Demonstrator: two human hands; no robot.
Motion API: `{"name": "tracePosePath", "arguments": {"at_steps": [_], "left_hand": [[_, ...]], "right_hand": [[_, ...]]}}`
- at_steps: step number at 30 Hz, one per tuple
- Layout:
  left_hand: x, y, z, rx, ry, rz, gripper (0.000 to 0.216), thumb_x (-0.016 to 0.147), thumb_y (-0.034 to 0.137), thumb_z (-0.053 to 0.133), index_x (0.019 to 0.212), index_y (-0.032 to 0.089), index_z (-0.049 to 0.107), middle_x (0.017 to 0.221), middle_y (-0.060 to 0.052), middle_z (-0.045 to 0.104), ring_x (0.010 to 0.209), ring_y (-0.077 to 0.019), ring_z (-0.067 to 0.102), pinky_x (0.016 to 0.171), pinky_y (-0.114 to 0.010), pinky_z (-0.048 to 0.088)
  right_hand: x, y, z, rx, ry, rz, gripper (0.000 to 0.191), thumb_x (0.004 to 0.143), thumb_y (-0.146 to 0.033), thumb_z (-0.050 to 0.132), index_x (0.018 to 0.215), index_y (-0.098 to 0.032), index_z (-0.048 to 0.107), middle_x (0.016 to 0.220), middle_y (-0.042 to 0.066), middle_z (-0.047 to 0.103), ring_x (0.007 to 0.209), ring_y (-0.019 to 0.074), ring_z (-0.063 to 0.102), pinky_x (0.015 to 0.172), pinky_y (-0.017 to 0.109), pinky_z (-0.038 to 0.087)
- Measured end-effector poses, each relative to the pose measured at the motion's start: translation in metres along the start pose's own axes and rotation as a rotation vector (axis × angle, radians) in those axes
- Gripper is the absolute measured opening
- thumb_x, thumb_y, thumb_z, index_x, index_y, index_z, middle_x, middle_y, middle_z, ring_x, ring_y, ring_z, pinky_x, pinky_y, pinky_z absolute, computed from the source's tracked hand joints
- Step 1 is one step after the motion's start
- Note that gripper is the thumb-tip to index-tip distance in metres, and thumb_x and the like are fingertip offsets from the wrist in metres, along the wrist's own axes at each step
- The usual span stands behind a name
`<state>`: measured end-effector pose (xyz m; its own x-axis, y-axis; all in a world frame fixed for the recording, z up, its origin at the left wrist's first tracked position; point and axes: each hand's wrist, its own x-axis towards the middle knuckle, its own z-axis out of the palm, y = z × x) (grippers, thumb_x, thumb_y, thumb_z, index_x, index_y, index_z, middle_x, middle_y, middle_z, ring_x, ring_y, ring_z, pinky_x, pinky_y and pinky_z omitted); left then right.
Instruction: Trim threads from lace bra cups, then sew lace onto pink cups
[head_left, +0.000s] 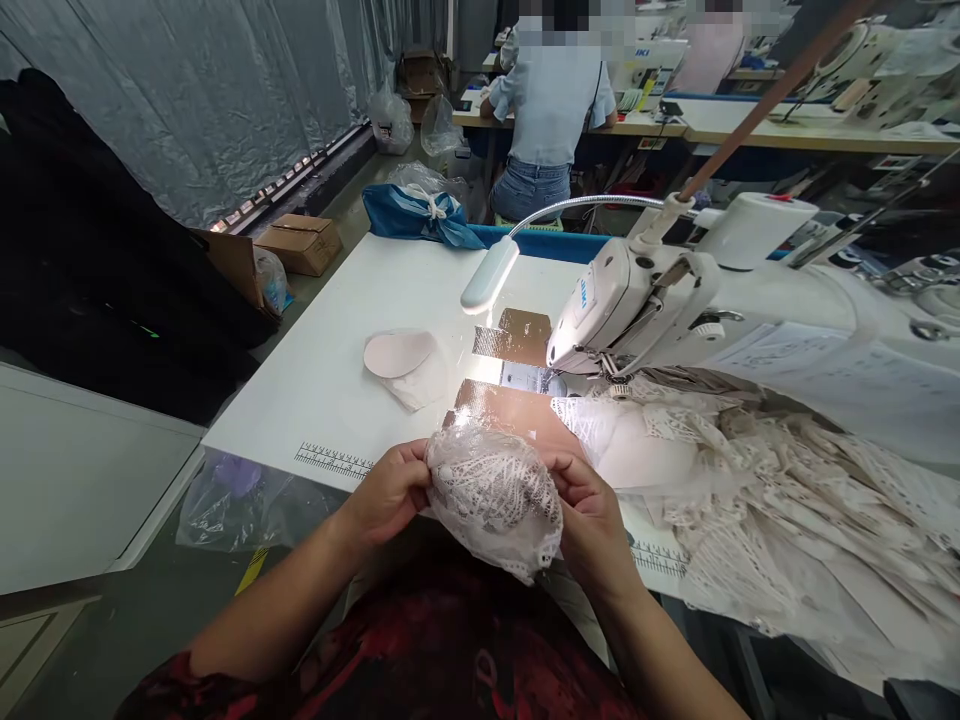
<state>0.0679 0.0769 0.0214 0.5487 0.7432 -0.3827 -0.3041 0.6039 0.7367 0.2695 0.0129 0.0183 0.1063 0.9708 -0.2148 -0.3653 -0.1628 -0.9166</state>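
Note:
A cream lace bra cup (491,490) is stretched between my two hands at the front edge of the white table. My left hand (394,490) pinches its left side between thumb and fingers. On the opposite side, my right hand (592,510) grips the lace edge with fingers curled. Just beyond the cup stands a white sewing machine (600,310), its needle area lit by a lamp (489,275). Right of my right hand lies a large heap of cream lace pieces (780,500). A pale cup piece (401,360) rests on the table to the left.
Printed ruler marks (334,460) run along the front of the table (300,380). A blue cloth bundle (420,213) sits at its far edge. A cardboard box (300,243) stands on the floor at left. Ahead, a person (551,110) sits at another bench.

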Motion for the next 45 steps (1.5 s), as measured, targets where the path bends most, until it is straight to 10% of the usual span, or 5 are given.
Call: {"name": "tracePosePath", "arguments": {"at_steps": [12, 29, 36, 42, 45], "left_hand": [[-0.004, -0.012, 0.022, 0.126, -0.055, 0.263, 0.051, 0.076, 0.016, 0.069, 0.124, 0.018, 0.050, 0.107, -0.007, 0.063, 0.096, -0.0180, 0.059, 0.085, -0.027, 0.047], [0.000, -0.027, 0.048, -0.141, -0.041, 0.003, 0.042, 0.055, -0.002, 0.059, 0.093, 0.013, 0.069, 0.081, -0.005, 0.069, 0.074, -0.0166, 0.062, 0.070, -0.026, 0.046], [-0.020, -0.010, -0.001, 0.455, -0.306, 0.011, 0.019, 0.069, 0.006, 0.056, 0.053, 0.013, 0.060, 0.055, -0.003, 0.058, 0.057, -0.0142, 0.056, 0.059, -0.026, 0.042], [-0.026, 0.044, 0.005, 0.913, -0.138, 0.523, 0.061, 0.066, 0.019, 0.075, 0.124, 0.024, 0.055, 0.135, -0.010, 0.049, 0.123, -0.0285, 0.045, 0.101, -0.035, 0.038], [-0.017, 0.043, 0.019, 1.027, -0.226, 0.395, 0.055, 0.069, 0.028, 0.075, 0.120, 0.022, 0.057, 0.113, -0.008, 0.061, 0.098, -0.0234, 0.058, 0.081, -0.029, 0.046]], "right_hand": [[0.003, -0.008, -0.002, -0.200, -0.034, -0.064, 0.024, 0.077, -0.045, 0.069, 0.075, -0.021, 0.070, 0.067, 0.000, 0.064, 0.065, 0.0166, 0.056, 0.061, 0.026, 0.045], [0.007, -0.012, 0.012, -0.284, -0.030, -0.286, 0.027, 0.078, -0.029, 0.069, 0.054, -0.020, 0.062, 0.059, -0.002, 0.055, 0.059, 0.0141, 0.049, 0.058, 0.028, 0.042], [0.006, -0.022, -0.003, 0.060, 0.094, -0.176, 0.017, 0.068, -0.034, 0.078, 0.064, -0.022, 0.067, 0.064, -0.001, 0.064, 0.062, 0.0155, 0.056, 0.062, 0.029, 0.048], [0.001, -0.025, 0.011, -0.304, -0.211, -0.127, 0.015, 0.074, -0.027, 0.075, 0.070, -0.021, 0.062, 0.066, -0.003, 0.059, 0.060, 0.0120, 0.052, 0.056, 0.024, 0.043], [-0.002, -0.023, 0.019, -0.447, -0.253, -0.195, 0.010, 0.080, -0.030, 0.068, 0.076, -0.021, 0.064, 0.070, -0.001, 0.062, 0.063, 0.0142, 0.055, 0.058, 0.026, 0.044]]}}
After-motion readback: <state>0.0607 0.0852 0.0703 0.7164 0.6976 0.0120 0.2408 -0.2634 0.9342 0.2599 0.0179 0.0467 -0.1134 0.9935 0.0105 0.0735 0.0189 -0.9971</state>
